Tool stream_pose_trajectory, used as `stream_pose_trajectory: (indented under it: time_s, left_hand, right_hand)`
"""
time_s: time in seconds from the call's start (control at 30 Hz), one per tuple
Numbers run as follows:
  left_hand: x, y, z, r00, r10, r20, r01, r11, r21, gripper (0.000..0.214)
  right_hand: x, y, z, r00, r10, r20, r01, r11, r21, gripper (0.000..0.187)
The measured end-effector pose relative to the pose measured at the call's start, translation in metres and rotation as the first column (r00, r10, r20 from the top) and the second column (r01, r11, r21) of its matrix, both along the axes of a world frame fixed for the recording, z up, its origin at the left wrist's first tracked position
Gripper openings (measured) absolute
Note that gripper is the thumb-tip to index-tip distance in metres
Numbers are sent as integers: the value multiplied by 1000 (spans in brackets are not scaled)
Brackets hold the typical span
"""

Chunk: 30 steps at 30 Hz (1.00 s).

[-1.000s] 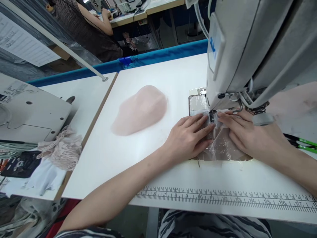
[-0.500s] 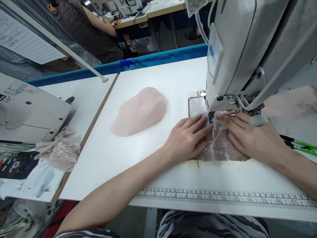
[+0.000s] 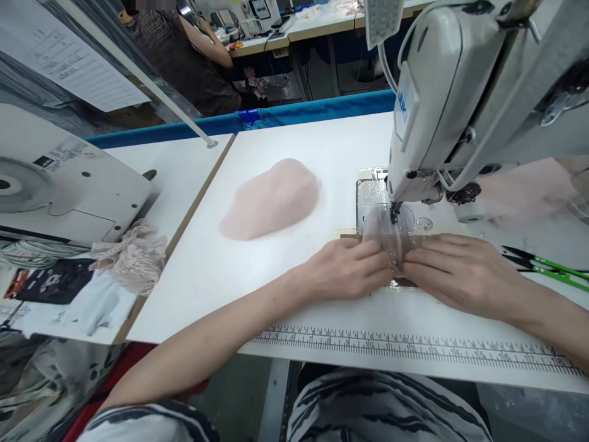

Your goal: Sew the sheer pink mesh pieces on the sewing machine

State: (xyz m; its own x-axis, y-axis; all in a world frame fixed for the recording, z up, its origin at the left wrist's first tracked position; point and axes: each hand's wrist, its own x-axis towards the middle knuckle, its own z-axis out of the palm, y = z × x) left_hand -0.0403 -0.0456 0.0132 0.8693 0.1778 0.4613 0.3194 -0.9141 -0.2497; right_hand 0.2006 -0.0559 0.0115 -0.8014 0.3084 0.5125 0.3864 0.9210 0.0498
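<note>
A thin, see-through pale fabric piece (image 3: 376, 228) lies under the needle and presser foot (image 3: 394, 211) of a white sewing machine (image 3: 430, 101). My left hand (image 3: 353, 267) grips its left side with curled fingers, just in front of the foot. On the other side my right hand (image 3: 458, 270) has its fingers pressed together on the fabric, close to the left fingertips. A raised strip runs between the two hands toward the needle. Both sets of fingertips partly hide the cloth. To the left, a pale pink fabric piece (image 3: 276, 199) lies flat on the white table (image 3: 257, 276).
Green-handled scissors (image 3: 552, 267) lie at the right, near more pink fabric (image 3: 519, 190). A printed ruler (image 3: 396, 344) runs along the front edge. On the left are another machine (image 3: 69, 178) and bundled lace (image 3: 138, 258). A person (image 3: 184, 61) sits beyond the blue cloth edge (image 3: 322, 110).
Both hands have come back from the needle toward the front edge. The left fingers went from spread flat to curled on the fabric; the view has shifted slightly.
</note>
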Motion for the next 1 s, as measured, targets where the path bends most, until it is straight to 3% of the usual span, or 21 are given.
stream_pose_trajectory:
  time_s: [0.07,0.13,0.17,0.23,0.4,0.47,0.6,0.77,0.87,1.0]
  left_hand:
    - [2,-5,3,980,193,49,-180,965,-193,16]
    - [4,-8,11,936,348,43,-300,858,-418,17]
    - [5,-9,15,922,386,27,-324,808,-493,17]
    - [7,-11,25,916,402,6,-333,767,-548,16]
    - [16,-10,39,924,382,-13,-343,812,-472,16]
    - [22,-6,39,906,419,-66,-403,800,-444,17]
    - [34,8,27,833,535,-145,-543,737,-402,16]
    - [47,22,8,813,574,-96,-565,740,-365,17]
    - [52,24,1,791,610,-52,-588,734,-340,19]
    - [54,25,-2,775,631,-41,-605,722,-336,10]
  right_hand:
    - [3,0,-1,992,-90,-90,81,991,-106,15]
    - [6,0,0,972,-185,-144,144,956,-255,19]
    - [7,0,0,964,-217,-155,161,937,-311,21]
    - [7,2,3,954,-254,-159,184,915,-359,21]
    - [2,5,12,928,-308,-209,265,941,-209,17]
    - [1,5,14,903,-358,-237,337,933,-127,21]
    - [1,8,12,870,-426,-248,439,899,-6,28]
    - [2,19,0,875,-284,-392,384,900,206,16]
    - [2,21,-3,882,-260,-393,361,908,211,14]
    - [0,20,-2,863,-372,-341,427,899,100,21]
